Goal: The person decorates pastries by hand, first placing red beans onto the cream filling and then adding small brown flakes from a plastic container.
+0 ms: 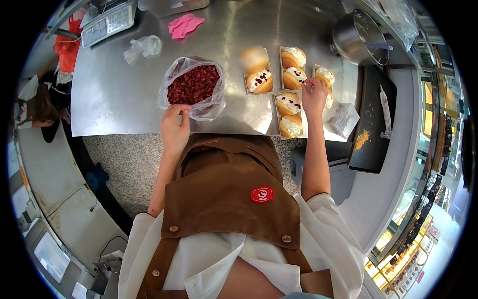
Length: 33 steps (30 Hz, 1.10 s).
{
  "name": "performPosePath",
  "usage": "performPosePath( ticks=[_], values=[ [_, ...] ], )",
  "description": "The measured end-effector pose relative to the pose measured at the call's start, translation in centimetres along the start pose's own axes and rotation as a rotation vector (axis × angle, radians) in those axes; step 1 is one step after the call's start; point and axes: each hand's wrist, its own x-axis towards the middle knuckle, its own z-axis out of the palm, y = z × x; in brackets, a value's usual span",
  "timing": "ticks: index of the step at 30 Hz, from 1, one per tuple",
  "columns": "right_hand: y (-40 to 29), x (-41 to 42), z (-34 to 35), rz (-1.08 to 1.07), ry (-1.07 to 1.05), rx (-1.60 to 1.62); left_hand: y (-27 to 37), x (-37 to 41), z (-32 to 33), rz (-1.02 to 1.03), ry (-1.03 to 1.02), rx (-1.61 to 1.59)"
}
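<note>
My left hand (174,125) pinches the near rim of a clear plastic bag (220,97) between thumb and fingertips. Chopped dark red dried fruit (194,85) fills the bag. To the right, my right hand (314,95) reaches over cream-filled buns in paper trays, its fingertips drawn together beside a bun (294,77) topped with red bits. A dark bit shows at those fingertips; whether they hold it is unclear. Red bits also top a bun (260,81) in the left tray and one (288,103) in the nearest tray. Plain cream shows on the nearest bun (291,126). My right hand partly hides the rightmost tray's buns (325,76).
A pink cloth (185,25), a crumpled clear plastic glove (143,48) and a scale (108,24) lie on the steel table (115,93). At right are a steel mixing bowl (353,39), a clear box (343,119) and a black tray (373,138) with crumbs. Another person (35,97) is at far left.
</note>
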Motion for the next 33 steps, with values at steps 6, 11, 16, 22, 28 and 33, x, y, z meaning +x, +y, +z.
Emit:
performPosePath(
  ticks=[6, 11, 16, 22, 28, 33],
  values=[
    [0.6, 1.0, 0.8, -0.05, 0.016, -0.068, -0.4, 0.0, -0.4, -0.015, 0.009, -0.009],
    [1.2, 1.6, 1.2, -0.012, 0.073, -0.045, -0.4, 0.2, -0.6, -0.005, 0.002, 0.004],
    [1.2, 1.2, 0.7, 0.031, 0.054, 0.027, -0.6, 0.3, -0.3, 0.007, -0.001, 0.02],
    [0.5, 1.0, 1.3, 0.021, 0.04, 0.082, 0.1, 0.3, -0.4, 0.0, -0.006, 0.018],
    [-5.4, 0.8, -0.4, 0.051, 0.03, 0.205, -0.6, 0.5, -0.4, 0.03, 0.018, 0.04],
    [-16.2, -1.0, 1.6, -0.062, -0.285, 0.559, -1.5, 0.3, -0.6, 0.08, 0.047, 0.081]
  ],
)
